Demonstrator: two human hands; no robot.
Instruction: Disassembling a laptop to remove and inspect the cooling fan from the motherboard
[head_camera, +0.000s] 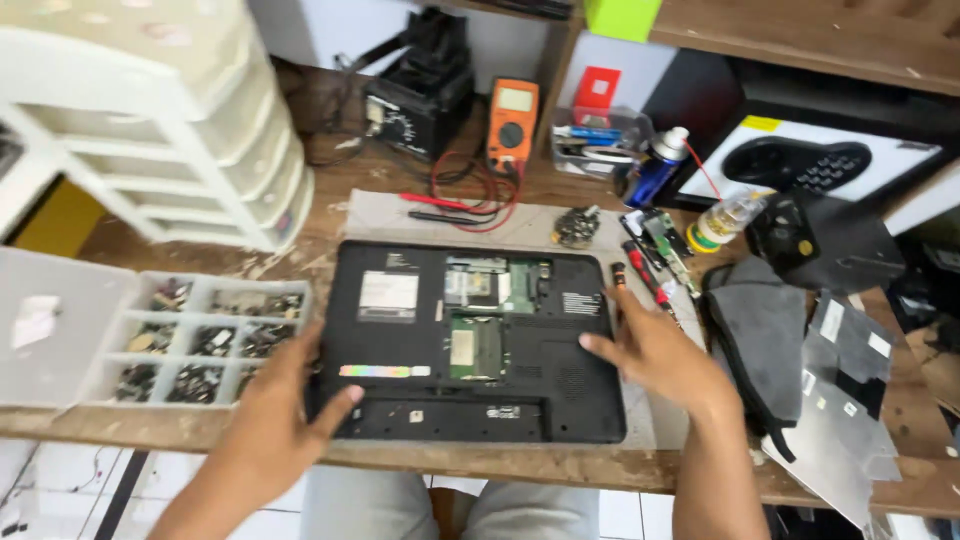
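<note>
Wooden and scuffed, the workbench (560, 465) carries a black laptop (470, 345) lying underside up near its front edge on a grey mat (660, 425), with hatches open over green circuit boards. The left hand (285, 405) lies spread open on the laptop's front left corner while the right hand (650, 350), fingers loose and gripping nothing, presses its right edge. At the bench's left edge a clear plastic compartment box (200, 340), lid (55, 330) folded back, holds small dark parts too blurred to identify, and a white drawer unit (190, 150) behind it is cut off by the frame.
</note>
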